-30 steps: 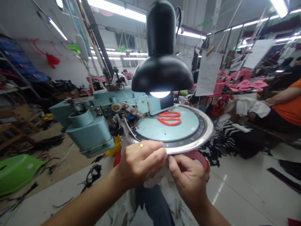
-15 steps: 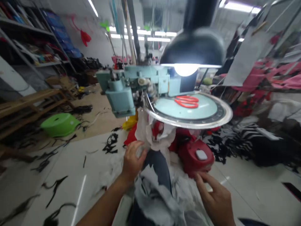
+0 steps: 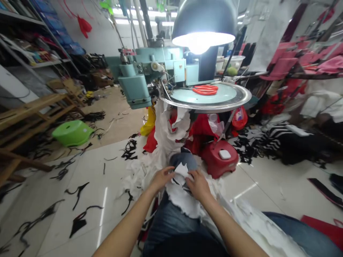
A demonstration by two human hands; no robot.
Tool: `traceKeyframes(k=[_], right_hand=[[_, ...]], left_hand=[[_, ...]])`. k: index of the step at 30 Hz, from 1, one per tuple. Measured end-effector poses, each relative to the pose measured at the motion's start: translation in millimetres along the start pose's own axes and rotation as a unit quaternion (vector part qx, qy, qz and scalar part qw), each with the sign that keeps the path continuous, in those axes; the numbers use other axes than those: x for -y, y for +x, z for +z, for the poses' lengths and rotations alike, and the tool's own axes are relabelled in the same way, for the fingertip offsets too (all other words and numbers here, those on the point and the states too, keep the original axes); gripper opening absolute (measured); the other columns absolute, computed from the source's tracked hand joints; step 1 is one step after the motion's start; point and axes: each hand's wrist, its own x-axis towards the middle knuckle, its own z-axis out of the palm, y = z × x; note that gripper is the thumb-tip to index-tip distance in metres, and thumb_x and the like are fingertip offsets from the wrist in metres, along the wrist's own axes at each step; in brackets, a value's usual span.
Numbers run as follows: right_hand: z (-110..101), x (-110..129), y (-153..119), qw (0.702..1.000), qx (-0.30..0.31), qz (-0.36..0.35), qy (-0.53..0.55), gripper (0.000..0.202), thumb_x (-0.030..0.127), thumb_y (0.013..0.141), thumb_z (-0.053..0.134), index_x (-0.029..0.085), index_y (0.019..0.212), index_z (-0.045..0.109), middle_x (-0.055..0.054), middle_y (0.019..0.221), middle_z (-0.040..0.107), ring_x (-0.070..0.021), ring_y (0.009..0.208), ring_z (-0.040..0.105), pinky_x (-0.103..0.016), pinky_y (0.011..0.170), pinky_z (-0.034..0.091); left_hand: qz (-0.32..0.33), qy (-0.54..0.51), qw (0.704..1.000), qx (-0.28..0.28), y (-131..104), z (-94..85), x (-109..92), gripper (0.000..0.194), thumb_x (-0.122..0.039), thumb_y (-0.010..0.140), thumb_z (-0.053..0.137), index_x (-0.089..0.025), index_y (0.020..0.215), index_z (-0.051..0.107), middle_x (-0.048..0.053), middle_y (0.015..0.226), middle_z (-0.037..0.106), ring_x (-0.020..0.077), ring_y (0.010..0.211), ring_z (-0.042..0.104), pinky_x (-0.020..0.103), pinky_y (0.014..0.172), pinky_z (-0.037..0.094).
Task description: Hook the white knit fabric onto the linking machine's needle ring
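White fabric (image 3: pixel 182 200) lies over my jeans-clad lap and trails up toward the round plate of a pale green machine (image 3: pixel 160 67). My left hand (image 3: pixel 163 177) pinches the left edge of a small raised piece of this fabric above my knee. On its right edge, my right hand (image 3: pixel 197 182) is closed on the same white fabric. Both hands are close together, with fabric between them. Orange-handled scissors (image 3: pixel 205 90) rest on the machine's round plate (image 3: pixel 227 94), under a lit lamp (image 3: pixel 205 21).
A red stool (image 3: pixel 221 164) with a small white object stands right of my knee. At the left are a green stool (image 3: pixel 72 132) and a wooden bench (image 3: pixel 34 114). Black scraps (image 3: pixel 78 225) litter the floor. Pink fabric (image 3: pixel 284 64) hangs at the right.
My right hand has moved left and inward from beside the red stool to the fabric. My left hand has closed on the fabric. The view has tilted downward.
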Motion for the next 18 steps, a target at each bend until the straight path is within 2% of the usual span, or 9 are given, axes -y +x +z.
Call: traceKeyframes(k=[3, 5, 7, 9, 11, 13, 16, 18], right_hand=[[1.8, -4.8, -0.3, 1.0, 0.014, 0.009, 0.022, 0.016, 0.025, 0.09, 0.064, 0.015, 0.102, 0.068, -0.007, 0.103, 0.069, -0.0224, 0.103, 0.063, -0.045, 0.095, 0.049], [-2.3, -8.4, -0.6, 0.999, 0.016, 0.015, 0.046, 0.022, 0.031, 0.089, 0.067, 0.016, 0.105, 0.066, -0.006, 0.107, 0.068, -0.0224, 0.104, 0.063, -0.046, 0.096, 0.048], [-9.2, -11.4, 2.4, 0.996, 0.016, 0.024, 0.081, 0.024, 0.035, 0.089, 0.068, 0.015, 0.103, 0.066, -0.005, 0.105, 0.068, -0.0213, 0.1, 0.064, -0.045, 0.093, 0.05], [-20.9, -12.9, 8.6, 0.991, 0.013, 0.037, 0.126, 0.024, 0.039, 0.09, 0.065, 0.015, 0.093, 0.066, -0.002, 0.09, 0.068, -0.0186, 0.087, 0.065, -0.04, 0.085, 0.052], [-38.7, -11.2, 14.9, 0.982, 0.009, 0.048, 0.184, 0.033, 0.046, 0.091, 0.061, 0.014, 0.084, 0.065, 0.001, 0.073, 0.064, -0.0162, 0.072, 0.063, -0.034, 0.074, 0.052], [-60.7, -4.6, 17.3, 0.968, 0.014, 0.049, 0.248, 0.042, 0.056, 0.087, 0.061, 0.014, 0.082, 0.065, 0.002, 0.066, 0.062, -0.0154, 0.064, 0.06, -0.03, 0.066, 0.05], [-90.2, 16.4, 12.3, 0.939, 0.054, 0.038, 0.339, 0.057, 0.063, 0.073, 0.071, 0.014, 0.1, 0.068, -0.003, 0.078, 0.07, -0.0168, 0.067, 0.063, -0.029, 0.064, 0.05], [-102.9, 34.3, 7.9, 0.919, 0.079, 0.039, 0.385, 0.063, 0.067, 0.075, 0.067, 0.013, 0.108, 0.069, -0.007, 0.083, 0.072, -0.0189, 0.069, 0.065, -0.029, 0.063, 0.052]], left_hand=[[0.028, -0.014, 0.999, 0.001, 10.3, 8.0, -21.8, 0.026, -0.038, 0.081, 0.072, -0.014, 0.088, 0.069, 0.011, 0.117, 0.068, 0.0254, 0.114, 0.061, 0.042, 0.1, 0.047], [0.043, -0.037, 0.998, 0.006, 14.9, 15.0, -38.2, 0.023, -0.035, 0.087, 0.066, -0.013, 0.09, 0.065, 0.006, 0.099, 0.068, 0.0193, 0.096, 0.064, 0.04, 0.089, 0.052], [0.05, -0.07, 0.996, 0.019, 16.9, 24.7, -54.7, 0.024, -0.038, 0.089, 0.064, -0.014, 0.087, 0.061, 0.0, 0.079, 0.063, 0.0138, 0.072, 0.062, 0.03, 0.07, 0.053], [0.051, -0.111, 0.992, 0.031, 16.0, 34.6, -71.4, 0.031, -0.047, 0.086, 0.064, -0.017, 0.085, 0.056, -0.005, 0.065, 0.055, 0.0104, 0.054, 0.054, 0.024, 0.053, 0.046], [0.053, -0.155, 0.986, 0.041, 11.5, 40.8, -89.8, 0.04, -0.056, 0.081, 0.064, -0.019, 0.085, 0.052, -0.007, 0.059, 0.05, 0.0087, 0.045, 0.049, 0.021, 0.046, 0.042], [0.06, -0.197, 0.977, 0.056, 2.7, 42.0, -110.9, 0.046, -0.061, 0.077, 0.067, -0.02, 0.086, 0.049, -0.007, 0.062, 0.053, 0.0088, 0.047, 0.053, 0.022, 0.05, 0.047], [0.08, -0.245, 0.961, 0.101, -16.8, 40.0, -145.1, 0.049, -0.062, 0.074, 0.071, -0.02, 0.087, 0.048, -0.001, 0.076, 0.062, 0.0128, 0.065, 0.064, 0.026, 0.064, 0.054], [0.098, -0.258, 0.95, 0.143, -29.7, 39.5, -165.6, 0.05, -0.062, 0.073, 0.073, -0.019, 0.087, 0.051, 0.0, 0.076, 0.063, 0.0143, 0.066, 0.063, 0.027, 0.063, 0.054]])
